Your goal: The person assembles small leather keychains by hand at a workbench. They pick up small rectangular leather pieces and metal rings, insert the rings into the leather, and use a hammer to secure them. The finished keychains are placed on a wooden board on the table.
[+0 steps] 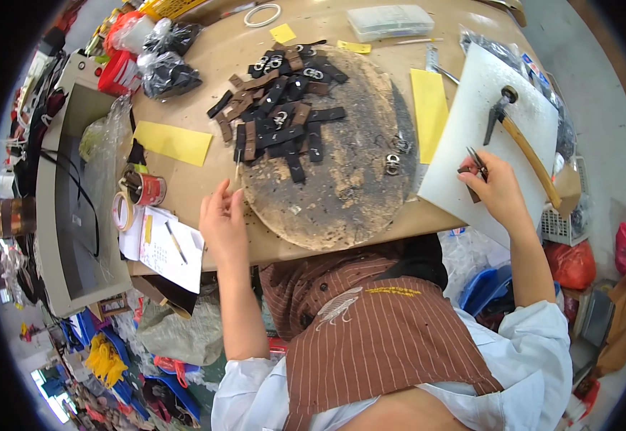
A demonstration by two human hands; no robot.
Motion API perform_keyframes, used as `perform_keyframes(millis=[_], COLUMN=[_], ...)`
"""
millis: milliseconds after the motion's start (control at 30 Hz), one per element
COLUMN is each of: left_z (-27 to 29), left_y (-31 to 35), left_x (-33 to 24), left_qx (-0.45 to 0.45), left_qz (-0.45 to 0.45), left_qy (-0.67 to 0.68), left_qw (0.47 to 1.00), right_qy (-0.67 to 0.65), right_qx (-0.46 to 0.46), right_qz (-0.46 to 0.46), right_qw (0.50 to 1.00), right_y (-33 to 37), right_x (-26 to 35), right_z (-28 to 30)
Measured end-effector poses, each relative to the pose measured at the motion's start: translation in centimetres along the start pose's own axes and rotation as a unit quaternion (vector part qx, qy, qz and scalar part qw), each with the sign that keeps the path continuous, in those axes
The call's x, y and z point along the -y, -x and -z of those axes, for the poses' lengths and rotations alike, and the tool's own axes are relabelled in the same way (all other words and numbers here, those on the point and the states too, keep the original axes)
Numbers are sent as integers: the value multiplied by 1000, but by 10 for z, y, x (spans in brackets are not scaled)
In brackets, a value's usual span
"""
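On the worn round wooden board (pixel 370 194) lies a heap of short black and brown strap pieces (pixel 277 108), some with silver metal rings on them. A few loose silver buckles (pixel 393 164) rest on the board's right side. My left hand (pixel 224 219) is empty, fingers apart, at the board's left edge, just below a thin stick (pixel 237 169). Over the white slab (pixel 457 136) at the right, my right hand (pixel 496 187) is closed around a small dark pointed tool (pixel 479 164) that looks like pliers. A small brown piece shows below those fingers. A wooden-handled hammer (pixel 530 151) lies on the slab beside this hand.
Yellow sheets (pixel 173 142) lie on both sides of the board. At the back stands a clear plastic box (pixel 390 21). Left are a red tin (pixel 148 189) of tools, a tape roll (pixel 122 211), papers with a pen (pixel 176 244), and black bundles in plastic (pixel 169 75).
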State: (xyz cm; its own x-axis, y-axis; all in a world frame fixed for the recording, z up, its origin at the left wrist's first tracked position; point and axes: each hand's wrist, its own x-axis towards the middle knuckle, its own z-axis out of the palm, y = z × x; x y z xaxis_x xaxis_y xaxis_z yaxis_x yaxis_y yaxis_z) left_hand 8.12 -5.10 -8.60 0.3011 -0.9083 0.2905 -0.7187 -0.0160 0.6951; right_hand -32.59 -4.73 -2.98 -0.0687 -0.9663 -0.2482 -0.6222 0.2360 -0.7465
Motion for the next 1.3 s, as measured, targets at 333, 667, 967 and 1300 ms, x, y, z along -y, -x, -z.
perform_keyframes(millis=[333, 667, 967, 1300], left_z=[-35, 9, 17, 19], left_y=[54, 34, 38, 38], left_x=[-97, -67, -75, -91], left_qx=[349, 205, 182, 186], left_qz=[213, 239, 187, 187], left_qy=[487, 524, 467, 487], left_qw=[772, 792, 845, 833], right_qy=[-237, 197, 23, -289], right_qx=[221, 5, 62, 233], right_qz=[148, 415, 198, 122], right_qw=[934, 888, 978, 920], right_y=[5, -3, -25, 7], right_x=[82, 75, 87, 106], right_z=[-98, -136, -121, -94])
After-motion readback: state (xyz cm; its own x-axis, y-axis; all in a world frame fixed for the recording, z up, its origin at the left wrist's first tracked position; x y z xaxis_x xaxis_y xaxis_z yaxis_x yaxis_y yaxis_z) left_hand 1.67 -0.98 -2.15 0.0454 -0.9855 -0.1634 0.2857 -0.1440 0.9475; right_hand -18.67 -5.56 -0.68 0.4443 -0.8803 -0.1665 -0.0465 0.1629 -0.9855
